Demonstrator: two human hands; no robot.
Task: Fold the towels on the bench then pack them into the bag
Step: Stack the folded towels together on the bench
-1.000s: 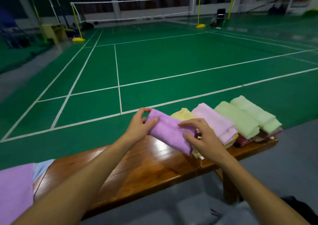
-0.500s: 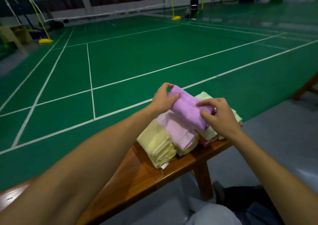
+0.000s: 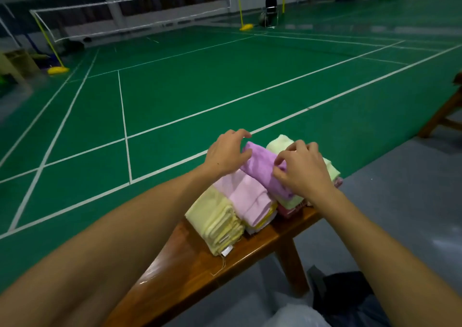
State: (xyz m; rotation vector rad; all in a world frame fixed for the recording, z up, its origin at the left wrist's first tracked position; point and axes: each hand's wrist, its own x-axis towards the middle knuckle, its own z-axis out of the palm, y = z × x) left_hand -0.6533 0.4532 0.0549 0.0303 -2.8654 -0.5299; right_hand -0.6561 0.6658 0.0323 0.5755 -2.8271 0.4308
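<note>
A folded purple towel (image 3: 260, 170) lies across the pale green towels (image 3: 279, 142) at the right end of the wooden bench (image 3: 200, 271). My right hand (image 3: 303, 170) pinches the towel's near side between curled fingers and thumb. My left hand (image 3: 227, 151) is at the towel's far left end, its thumb against the cloth and its fingers arched clear above it. Beside the purple towel sit a folded pale pink towel (image 3: 247, 197) and a folded yellow towel (image 3: 217, 218). A red-pink towel (image 3: 287, 210) shows under the green ones.
A dark bag (image 3: 350, 296) and something pale and crinkled (image 3: 295, 316) lie on the grey floor under the bench's right end. Another wooden bench (image 3: 447, 111) stands at the right edge. The green badminton court with its net (image 3: 135, 14) stretches beyond.
Both hands carried the purple towel to the right, from the bare bench onto the green towels. My left fingers have lifted off its end.
</note>
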